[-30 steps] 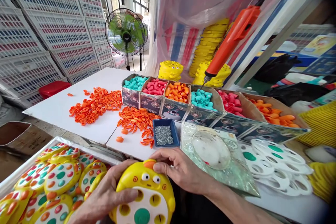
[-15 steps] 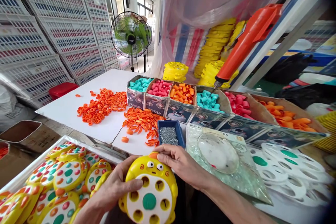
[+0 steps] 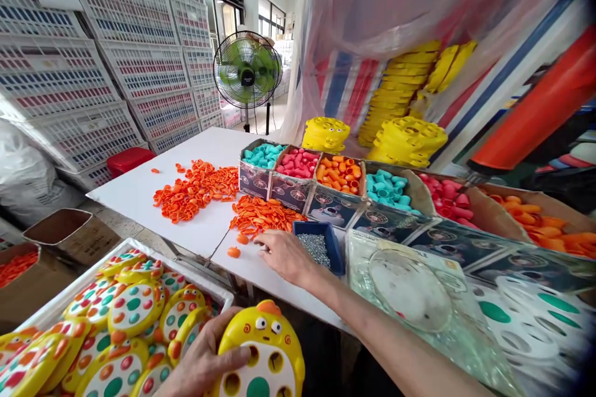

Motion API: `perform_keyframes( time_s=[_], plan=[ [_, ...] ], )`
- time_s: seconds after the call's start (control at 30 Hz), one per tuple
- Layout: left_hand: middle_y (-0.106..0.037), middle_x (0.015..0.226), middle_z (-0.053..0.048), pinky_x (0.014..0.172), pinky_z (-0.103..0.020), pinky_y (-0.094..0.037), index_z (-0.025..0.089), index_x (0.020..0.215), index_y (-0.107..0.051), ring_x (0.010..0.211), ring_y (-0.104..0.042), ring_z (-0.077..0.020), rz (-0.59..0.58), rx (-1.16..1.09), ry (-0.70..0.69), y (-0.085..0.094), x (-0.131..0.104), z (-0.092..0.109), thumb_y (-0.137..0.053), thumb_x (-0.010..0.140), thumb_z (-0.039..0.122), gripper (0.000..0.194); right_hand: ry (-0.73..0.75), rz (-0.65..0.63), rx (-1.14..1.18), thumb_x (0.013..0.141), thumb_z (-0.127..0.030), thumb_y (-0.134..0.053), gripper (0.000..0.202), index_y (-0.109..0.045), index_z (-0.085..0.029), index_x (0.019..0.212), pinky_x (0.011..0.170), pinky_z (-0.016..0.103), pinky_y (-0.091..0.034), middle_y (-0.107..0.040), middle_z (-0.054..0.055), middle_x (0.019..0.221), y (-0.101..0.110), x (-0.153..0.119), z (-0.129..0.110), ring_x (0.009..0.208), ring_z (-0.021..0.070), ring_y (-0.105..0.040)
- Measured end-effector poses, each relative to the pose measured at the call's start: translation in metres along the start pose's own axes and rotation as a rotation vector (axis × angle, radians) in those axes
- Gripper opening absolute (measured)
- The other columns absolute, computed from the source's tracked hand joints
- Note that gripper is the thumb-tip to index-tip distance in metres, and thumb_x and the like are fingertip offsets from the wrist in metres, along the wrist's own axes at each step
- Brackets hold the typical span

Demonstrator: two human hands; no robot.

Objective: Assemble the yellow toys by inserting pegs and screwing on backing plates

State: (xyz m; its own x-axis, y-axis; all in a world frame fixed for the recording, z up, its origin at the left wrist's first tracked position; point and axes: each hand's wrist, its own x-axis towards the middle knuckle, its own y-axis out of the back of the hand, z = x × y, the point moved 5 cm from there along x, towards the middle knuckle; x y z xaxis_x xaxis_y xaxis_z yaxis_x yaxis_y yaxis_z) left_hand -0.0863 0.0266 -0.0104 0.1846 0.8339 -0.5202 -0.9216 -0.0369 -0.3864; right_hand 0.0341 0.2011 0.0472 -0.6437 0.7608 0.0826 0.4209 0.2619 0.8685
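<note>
My left hand grips a yellow cartoon toy by its left side, thumb on the white front. The toy has a face, an orange tuft, round holes and a green centre dot; its lower part is cut off by the frame edge. My right hand reaches over the white table, fingers somewhat apart, with nothing visible in them. It is at the near edge of a pile of small orange plastic pieces, close to two loose orange pieces. Beside it stands a blue tray of small metal screws.
A white crate of finished-looking yellow toys stands at lower left. Cardboard bins of teal, pink and orange caps line the table's back. An orange-red power screwdriver hangs at right. White discs and a plastic-wrapped packet lie at right.
My right hand has let go of the toy's top and moved up and left to the orange pieces. The left hand keeps the toy, now slightly lower. The view has shifted.
</note>
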Motion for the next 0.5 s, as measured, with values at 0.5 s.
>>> perform_keyframes(
  time_s=[0.5],
  plan=[
    [-0.081, 0.102, -0.007, 0.079, -0.036, -0.06, 0.022, 0.125, -0.064, 0.093, -0.076, -0.0315, 0.052, 0.047, -0.045, 0.023, 0.007, -0.004, -0.093, 0.063, 0.046, 0.073, -0.05, -0.043, -0.205, 0.092, -0.015, -0.051, 0.026, -0.077, -0.017, 0.096, 0.084, 0.036, -0.05, -0.077, 0.013, 0.102, -0.038, 0.07, 0.006, 0.102, 0.0283, -0.067]
  ],
)
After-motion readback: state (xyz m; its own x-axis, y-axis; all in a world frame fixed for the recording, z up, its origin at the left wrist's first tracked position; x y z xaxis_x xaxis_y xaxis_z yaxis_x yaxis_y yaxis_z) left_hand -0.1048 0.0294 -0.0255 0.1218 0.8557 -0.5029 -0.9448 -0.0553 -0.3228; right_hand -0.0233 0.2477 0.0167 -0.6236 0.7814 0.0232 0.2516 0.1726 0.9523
